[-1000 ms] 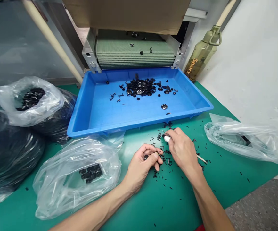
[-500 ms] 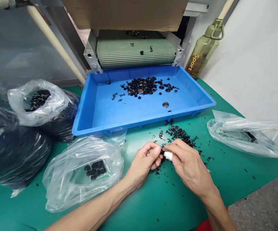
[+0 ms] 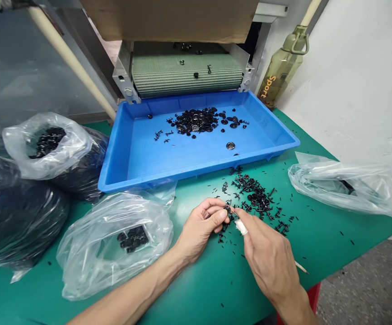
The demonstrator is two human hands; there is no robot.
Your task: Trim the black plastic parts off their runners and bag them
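Green matted bench (image 3: 199,289), white wall behind. Left hand (image 3: 201,228) and right hand (image 3: 267,257) both pinch small black plastic part (image 3: 229,210); blue plastic tray (image 3: 142,153) beyond.

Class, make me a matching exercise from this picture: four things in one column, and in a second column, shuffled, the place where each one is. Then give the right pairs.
Things
1. blue tray
2. bottle
3. left hand
4. bag of black parts

Places
A. leaning in the corner by the white wall
B. on the green table, left of the hands
C. under the end of the conveyor belt
D. pinching a small black part with the right hand

Pairs: 1-C, 2-A, 3-D, 4-B
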